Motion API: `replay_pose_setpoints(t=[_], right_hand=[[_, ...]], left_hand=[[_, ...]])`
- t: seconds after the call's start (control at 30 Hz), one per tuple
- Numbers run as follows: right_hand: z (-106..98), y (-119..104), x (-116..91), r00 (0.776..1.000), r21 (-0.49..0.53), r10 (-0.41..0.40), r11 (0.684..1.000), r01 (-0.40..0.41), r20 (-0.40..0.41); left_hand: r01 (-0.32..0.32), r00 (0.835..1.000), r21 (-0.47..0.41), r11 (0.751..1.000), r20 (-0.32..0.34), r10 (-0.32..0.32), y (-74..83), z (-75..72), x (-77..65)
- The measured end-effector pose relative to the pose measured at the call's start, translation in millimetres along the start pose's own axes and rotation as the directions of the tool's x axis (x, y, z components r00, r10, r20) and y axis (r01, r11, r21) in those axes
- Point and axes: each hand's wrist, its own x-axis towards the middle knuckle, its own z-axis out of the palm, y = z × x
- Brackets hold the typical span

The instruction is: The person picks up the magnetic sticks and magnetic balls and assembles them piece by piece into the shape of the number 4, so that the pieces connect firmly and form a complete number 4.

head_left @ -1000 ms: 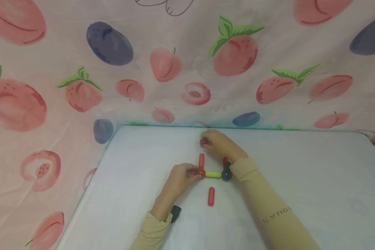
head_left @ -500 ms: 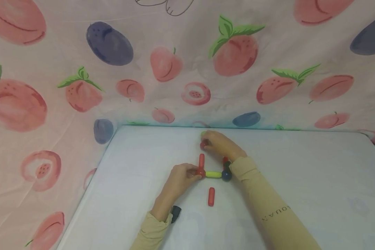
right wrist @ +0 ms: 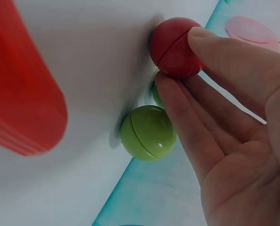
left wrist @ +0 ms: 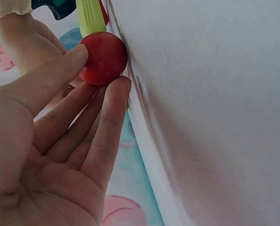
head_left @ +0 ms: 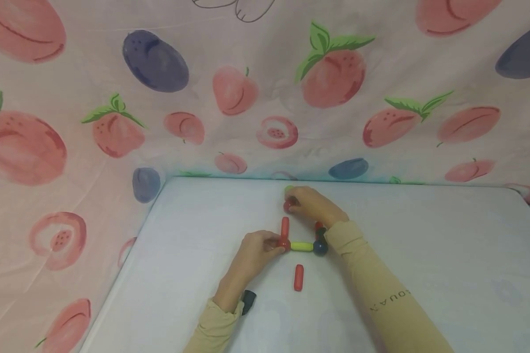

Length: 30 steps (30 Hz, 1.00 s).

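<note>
My left hand (head_left: 257,252) pinches a red ball (left wrist: 104,59) between thumb and fingers. From that ball a yellow-green rod (head_left: 301,246) runs right to a dark blue ball (head_left: 320,247), and a red rod (head_left: 284,227) points away toward the back. Another red rod (head_left: 319,225) rises from near the blue ball, partly hidden by the right sleeve. Farther back, my right hand (head_left: 312,203) pinches a second red ball (right wrist: 176,48) just beyond the left red rod's far end, with a gap between them. A green ball (right wrist: 148,133) lies close by the right hand's fingers.
A loose red rod (head_left: 298,278) lies on the white table (head_left: 194,211) in front of the joined pieces. Part of another green ball (right wrist: 157,95) shows behind the right fingers. A fruit-patterned cloth (head_left: 318,132) stands along the table's back and left edges.
My right hand has drawn slightly nearer to the red rod, bringing its red ball along. The left hand and the joined pieces look unmoved.
</note>
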Motion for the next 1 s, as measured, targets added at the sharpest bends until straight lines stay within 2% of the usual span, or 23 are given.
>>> replay_pose_setpoints(t=[0.17, 0.43, 0.63, 0.87, 1.0], right_hand=[[-0.7, 1.6, -0.7, 1.000, 0.003, -0.018, 1.000, 0.018, 0.002], [-1.2, 0.8, -3.5, 1.000, 0.027, 0.025, 0.999, -0.025, -0.004], [-0.6, 1.2, -3.8, 1.000, 0.063, -0.002, 0.998, 0.003, -0.012], [-2.1, -2.3, -7.3, 1.000, 0.080, 0.016, 0.997, -0.015, -0.002], [-4.7, -4.6, -10.1, 1.000, 0.086, -0.015, 0.996, 0.016, -0.010]], left_hand=[[-0.002, 1.000, 0.004, 1.000, -0.001, 0.002, 0.0, 0.5, 0.0], [-0.002, 1.000, 0.008, 1.000, -0.001, 0.002, 0.6, 0.5, 0.2], [-0.012, 1.000, 0.021, 1.000, -0.007, 0.012, 1.3, -0.4, 0.3], [-0.015, 1.000, 0.033, 0.999, -0.012, 0.016, 1.5, -0.6, 0.4], [-0.009, 1.000, 0.033, 0.999, -0.014, 0.009, 2.4, -0.4, 0.7]])
